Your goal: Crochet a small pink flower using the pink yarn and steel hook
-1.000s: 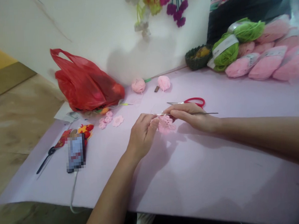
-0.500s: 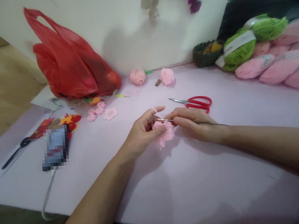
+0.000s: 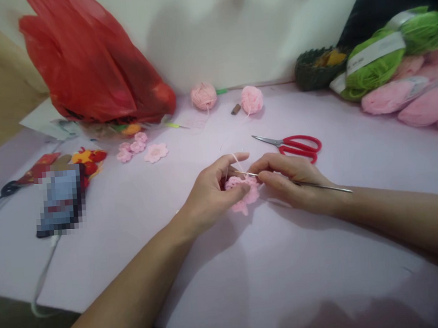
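Observation:
Between my hands is a pink crochet piece (image 3: 243, 199) with a scalloped edge. My left hand (image 3: 211, 191) pinches it between thumb and fingers, and a strand of pink yarn runs over the raised index finger. A thin metal crochet hook (image 3: 327, 186) lies in my right hand (image 3: 288, 179), closed round it like a pen. The hook's tip points left, at the upper edge of the piece, where the yarn meets it. Just beyond my right hand, red-handled scissors (image 3: 295, 147) rest on the table with their blades to the left.
Two pink yarn balls (image 3: 251, 100) sit near the wall. A red plastic bag (image 3: 98, 67) and small pink crochet flowers (image 3: 156, 152) are at the left, with a blurred-out device (image 3: 61, 201) on a white cable. Green yarn skeins (image 3: 376, 65) and a dark basket (image 3: 310, 72) stand back right.
The camera view has shifted, so the table items sit a little higher and spread outward. Both hands keep their hold on the crochet piece and hook, with little visible change in pose.

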`<state>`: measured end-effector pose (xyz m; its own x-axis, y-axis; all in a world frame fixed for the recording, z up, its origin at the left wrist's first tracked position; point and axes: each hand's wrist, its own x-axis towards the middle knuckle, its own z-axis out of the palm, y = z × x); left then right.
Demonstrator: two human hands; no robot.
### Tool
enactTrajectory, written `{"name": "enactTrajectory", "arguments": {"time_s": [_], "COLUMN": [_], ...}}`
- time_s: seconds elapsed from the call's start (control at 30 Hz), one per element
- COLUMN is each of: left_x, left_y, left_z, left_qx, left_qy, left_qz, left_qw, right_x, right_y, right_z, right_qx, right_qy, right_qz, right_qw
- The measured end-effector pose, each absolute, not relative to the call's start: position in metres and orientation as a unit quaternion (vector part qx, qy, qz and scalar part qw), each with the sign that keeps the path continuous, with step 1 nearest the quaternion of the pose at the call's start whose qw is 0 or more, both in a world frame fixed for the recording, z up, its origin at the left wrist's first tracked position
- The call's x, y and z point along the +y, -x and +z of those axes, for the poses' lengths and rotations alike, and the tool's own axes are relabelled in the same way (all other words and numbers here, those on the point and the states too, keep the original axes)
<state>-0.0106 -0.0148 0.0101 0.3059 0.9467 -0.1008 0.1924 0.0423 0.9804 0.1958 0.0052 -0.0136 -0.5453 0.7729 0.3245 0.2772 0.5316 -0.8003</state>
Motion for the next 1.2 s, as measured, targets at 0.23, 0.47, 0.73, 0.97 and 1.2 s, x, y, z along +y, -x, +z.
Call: {"name": "enactTrajectory", "arguments": {"time_s": [0.23,0.47,0.73,0.97,1.2], "left_x": [-0.0150,-0.0119,-0.0114,-0.0102,-0.0086], "left_y": [0.0105,0.0101,0.0133,0.0144,0.0176], "left_z": [0.0094,0.0034,0.0094,0.0079,0.0032], "left_qx": [0.493,0.474,0.492,0.483,0.471], "left_qy": [-0.613,-0.606,-0.608,-0.580,-0.535], "left_qz": [0.351,0.344,0.345,0.362,0.378], "left_qw": [0.507,0.539,0.519,0.547,0.591], "right_x": [0.0010,0.0009,0.0036,0.0037,0.0026], "right_y": [-0.1911,-0.1894,-0.1907,-0.1895,-0.1880], "right_z": [-0.0089,-0.0100,-0.0154,-0.0141,-0.0083], "right_qx": [-0.764,-0.711,-0.683,-0.679,-0.662], "right_qy": [0.372,0.369,0.356,0.354,0.362], "right_qz": [0.400,0.499,0.537,0.538,0.546], "right_qw": [0.343,0.329,0.343,0.353,0.364]}}
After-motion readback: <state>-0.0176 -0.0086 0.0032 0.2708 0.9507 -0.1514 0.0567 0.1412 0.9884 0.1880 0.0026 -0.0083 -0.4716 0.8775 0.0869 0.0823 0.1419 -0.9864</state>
